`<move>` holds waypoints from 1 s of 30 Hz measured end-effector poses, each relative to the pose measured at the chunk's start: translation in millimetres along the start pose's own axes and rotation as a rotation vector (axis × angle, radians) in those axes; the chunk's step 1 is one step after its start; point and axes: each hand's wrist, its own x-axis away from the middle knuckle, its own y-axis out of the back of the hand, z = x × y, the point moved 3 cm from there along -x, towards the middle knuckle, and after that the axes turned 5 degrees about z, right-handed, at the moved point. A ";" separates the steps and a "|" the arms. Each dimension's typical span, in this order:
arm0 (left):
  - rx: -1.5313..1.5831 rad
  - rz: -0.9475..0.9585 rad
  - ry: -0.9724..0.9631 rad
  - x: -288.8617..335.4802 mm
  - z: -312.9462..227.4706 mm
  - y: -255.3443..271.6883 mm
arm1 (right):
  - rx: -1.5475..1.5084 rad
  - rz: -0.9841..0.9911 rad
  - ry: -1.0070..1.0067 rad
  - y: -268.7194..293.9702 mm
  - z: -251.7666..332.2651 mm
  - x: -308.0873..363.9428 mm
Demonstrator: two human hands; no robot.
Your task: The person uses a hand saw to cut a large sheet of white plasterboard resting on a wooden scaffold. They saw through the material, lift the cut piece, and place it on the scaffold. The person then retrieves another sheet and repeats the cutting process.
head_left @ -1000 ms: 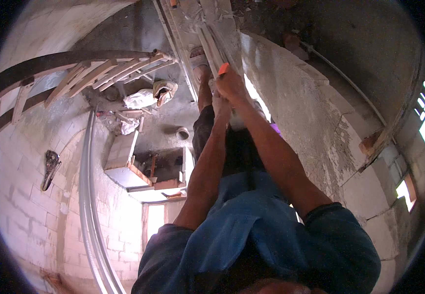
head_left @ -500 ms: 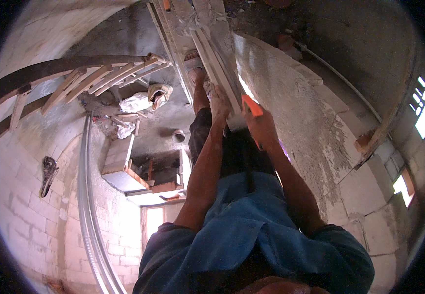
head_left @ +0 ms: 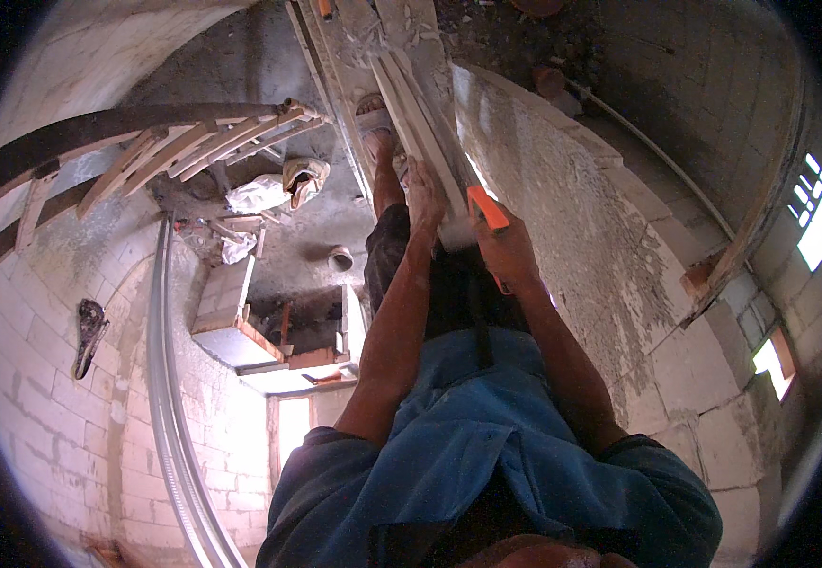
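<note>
Long pale wooden strips [head_left: 402, 104] run away from my body, lying side by side, with their near end in front of my lap. My left hand [head_left: 425, 197] grips the near part of a strip along its left side. In my right hand [head_left: 509, 254], closed fingers wrap the orange handle [head_left: 489, 208] of what looks like a handsaw. Its pale blade is smeared by motion at the near end of the strips, between my two hands. My left foot [head_left: 371, 115] in a sandal stands beside the strips.
On the left, a wooden ladder-like frame [head_left: 136, 137] stands over the floor. Nearby lie a sack [head_left: 307, 182] and a short pipe piece [head_left: 340, 258]. Metal profiles [head_left: 167, 398] lean by the block wall. A rough plastered wall [head_left: 562, 208] rises close to my right arm.
My right hand and the orange handle have shifted very slightly, with the blade still blurred. My left hand keeps its hold on the strip. The whole view has tilted a little.
</note>
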 end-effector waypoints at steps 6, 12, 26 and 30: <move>-0.305 -0.073 -0.084 -7.3 16.2 -1.2 | 0.061 -0.036 0.035 1.3 -4.0 -15.4; -0.341 -0.070 -0.013 7.9 -24.9 4.5 | -0.019 -0.031 0.019 7.2 14.9 -3.0; -0.225 -0.030 0.131 27.7 -73.2 4.7 | -0.027 0.017 -0.035 14.7 32.7 -9.6; -0.273 -0.026 0.108 15.9 -50.2 6.1 | 0.038 -0.032 0.060 9.7 20.7 -13.7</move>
